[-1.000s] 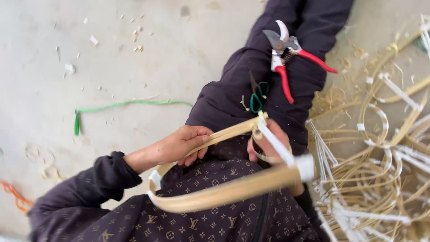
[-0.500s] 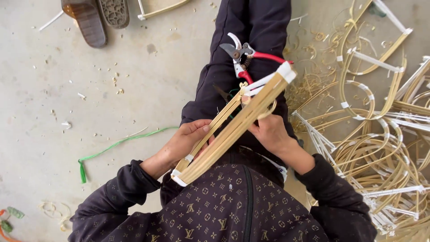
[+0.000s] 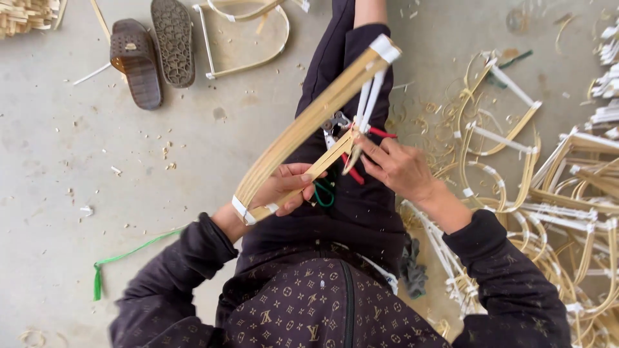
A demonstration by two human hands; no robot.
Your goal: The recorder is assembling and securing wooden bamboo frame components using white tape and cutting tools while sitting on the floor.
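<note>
Over our lap, our left hand (image 3: 284, 187) grips the taped end of a bent bamboo-strip frame (image 3: 309, 122) while our right hand (image 3: 396, 167) pinches its loose strips; many bound frames (image 3: 548, 193) already lie on the floor, this one seemingly unfinished.

Even, diffuse daylight; no clear source and no glare. Soft, short shadows lie beside the sandals (image 3: 151, 48) on the pale floor (image 3: 77, 167). Focus is sharp at centre, with slight wide-angle stretching and softness toward the edges.
</note>
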